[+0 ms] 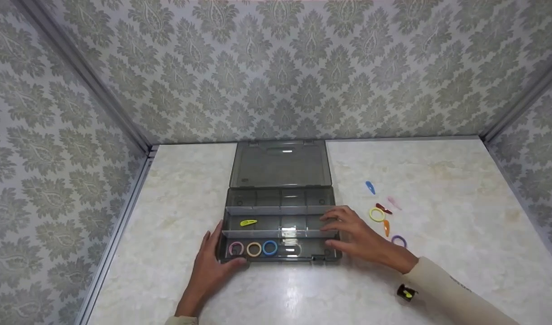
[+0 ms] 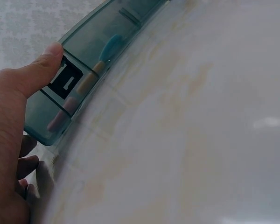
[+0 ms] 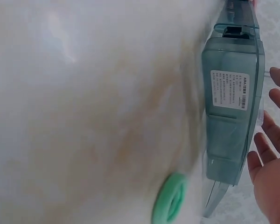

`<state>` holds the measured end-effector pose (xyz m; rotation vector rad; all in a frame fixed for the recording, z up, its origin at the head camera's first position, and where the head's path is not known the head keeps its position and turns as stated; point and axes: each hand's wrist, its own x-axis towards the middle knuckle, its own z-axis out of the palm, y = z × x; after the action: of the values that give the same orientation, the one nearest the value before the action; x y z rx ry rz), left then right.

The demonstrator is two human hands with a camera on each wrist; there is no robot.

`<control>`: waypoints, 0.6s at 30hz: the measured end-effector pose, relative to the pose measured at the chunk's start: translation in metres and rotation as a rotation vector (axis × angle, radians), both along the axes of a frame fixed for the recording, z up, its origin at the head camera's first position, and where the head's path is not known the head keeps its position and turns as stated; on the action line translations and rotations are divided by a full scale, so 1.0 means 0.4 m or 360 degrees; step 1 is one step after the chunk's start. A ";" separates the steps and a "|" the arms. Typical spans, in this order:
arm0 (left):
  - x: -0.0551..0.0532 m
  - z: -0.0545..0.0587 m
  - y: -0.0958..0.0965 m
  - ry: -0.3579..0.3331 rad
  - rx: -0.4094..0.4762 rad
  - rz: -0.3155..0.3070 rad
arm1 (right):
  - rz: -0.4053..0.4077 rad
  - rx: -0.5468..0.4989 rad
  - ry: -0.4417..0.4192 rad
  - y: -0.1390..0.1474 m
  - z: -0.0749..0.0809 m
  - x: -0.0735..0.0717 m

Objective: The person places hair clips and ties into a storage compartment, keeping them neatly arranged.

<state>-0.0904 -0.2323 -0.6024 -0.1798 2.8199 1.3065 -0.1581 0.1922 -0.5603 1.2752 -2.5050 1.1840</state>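
A smoky see-through compartment box (image 1: 276,261) lies on the table with its lid (image 1: 280,164) folded back. My left hand (image 1: 212,262) grips its left front corner, thumb on the front wall (image 2: 39,112) and fingers along the left side. Above the right end of the box, my right hand (image 1: 354,234) spreads its fingers by the rim, with no item showing between them. In the front row sit a pink hair tie (image 1: 236,255), a beige one (image 1: 254,256) and a blue one (image 1: 270,254). The middle row holds a yellow hair clip (image 1: 248,223).
Right of the box lie a blue clip (image 1: 370,187), a pink clip (image 1: 394,203), a dark red clip (image 1: 384,209), an orange clip (image 1: 386,228), a yellow-green hair tie (image 1: 371,216) and a purple one (image 1: 404,240). A small dark object (image 1: 405,293) lies by the right sleeve.
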 end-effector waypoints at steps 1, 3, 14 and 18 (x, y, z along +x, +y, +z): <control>0.000 0.001 0.000 0.0000 -0.0003 0.0001 | -0.0017 -0.0020 0.0009 0.006 -0.004 0.004; -0.001 0.002 0.001 0.0001 -0.0007 -0.0002 | -0.0062 -0.0060 0.0019 0.017 -0.012 0.012; -0.001 -0.007 -0.006 0.0049 0.0012 -0.0017 | -0.0286 -0.0156 0.0034 0.088 -0.043 0.046; -0.001 -0.009 -0.006 0.0049 0.0007 -0.0020 | -0.0320 -0.0215 0.0026 0.125 -0.043 0.053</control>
<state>-0.0908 -0.2347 -0.6061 -0.1432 2.8383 1.3243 -0.1368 0.2423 -0.5776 0.9718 -2.4257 1.2641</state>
